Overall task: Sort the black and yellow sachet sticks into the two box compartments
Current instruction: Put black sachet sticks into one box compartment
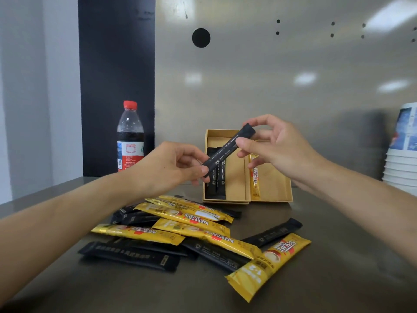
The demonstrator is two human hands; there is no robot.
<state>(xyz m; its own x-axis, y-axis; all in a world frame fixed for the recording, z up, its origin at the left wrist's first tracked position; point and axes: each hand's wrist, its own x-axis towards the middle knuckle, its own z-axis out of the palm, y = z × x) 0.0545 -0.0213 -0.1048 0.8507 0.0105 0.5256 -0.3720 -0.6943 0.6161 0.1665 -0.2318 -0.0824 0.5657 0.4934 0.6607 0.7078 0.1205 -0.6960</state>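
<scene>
Hands meet over the box: your left hand (173, 164) pinches the lower end of a black sachet stick (228, 150) between thumb and fingertips, and your right hand (274, 145) pinches its upper end, so the stick hangs tilted in the air, low end at 7 o'clock, high end at 1 o'clock. It sits above the cardboard box (234, 177), not touching it. The left compartment (234, 181) holds black sticks (216, 184) lying against its left wall; the right compartment (275, 184) holds one yellow stick (256, 179) along the divider. From the box, at 7 o'clock on the table (338, 256), a loose pile of yellow and black sticks (180, 231) overlaps. A cola bottle (130, 136) stands at 9 o'clock from the box; stacked paper cups (400, 159) stand at 3 o'clock.
</scene>
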